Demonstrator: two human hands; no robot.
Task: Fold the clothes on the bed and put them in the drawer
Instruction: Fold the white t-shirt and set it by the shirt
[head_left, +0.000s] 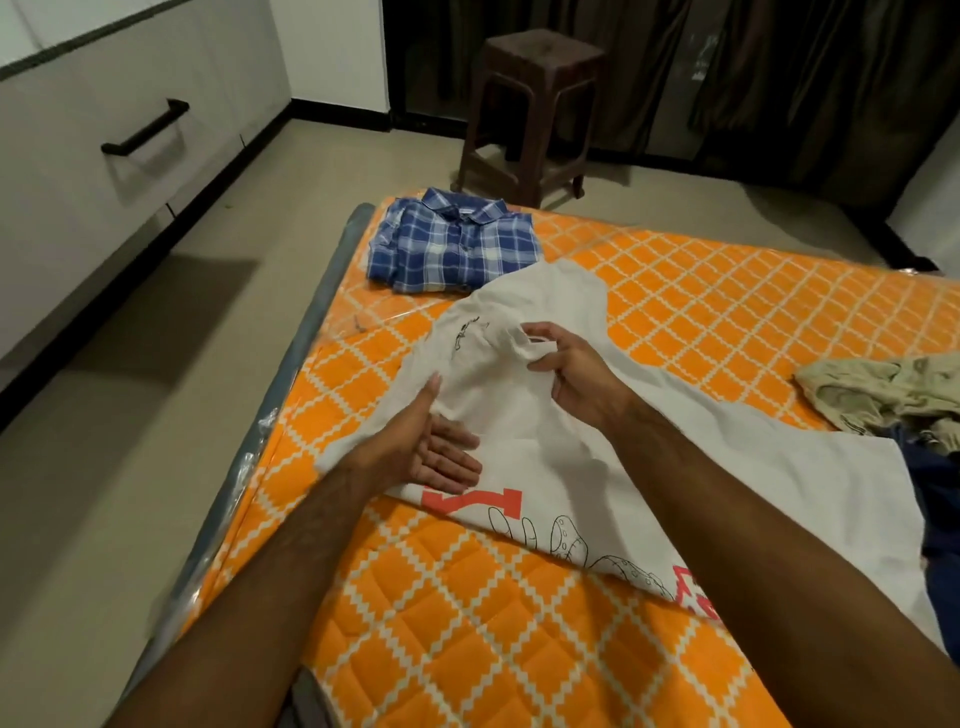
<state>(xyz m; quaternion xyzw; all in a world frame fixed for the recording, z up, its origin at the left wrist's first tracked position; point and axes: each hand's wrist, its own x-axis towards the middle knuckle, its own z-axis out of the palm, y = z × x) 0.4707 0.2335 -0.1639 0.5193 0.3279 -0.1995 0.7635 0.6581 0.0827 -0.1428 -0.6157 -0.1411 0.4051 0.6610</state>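
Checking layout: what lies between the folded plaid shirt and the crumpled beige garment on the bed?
In the head view, the white T-shirt and bare orange mattress.

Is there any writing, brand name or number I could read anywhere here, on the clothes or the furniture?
No full word can be read.
White T-shirt, near edge: a red block shape like the letter "I", partly folded under; uncertain.
Same shirt, nearer edge: a second red shape, cut off by the right arm; unreadable.
Black line drawings on the shirt: pictures, not text.
Plaid shirt, collar label: too small to read.
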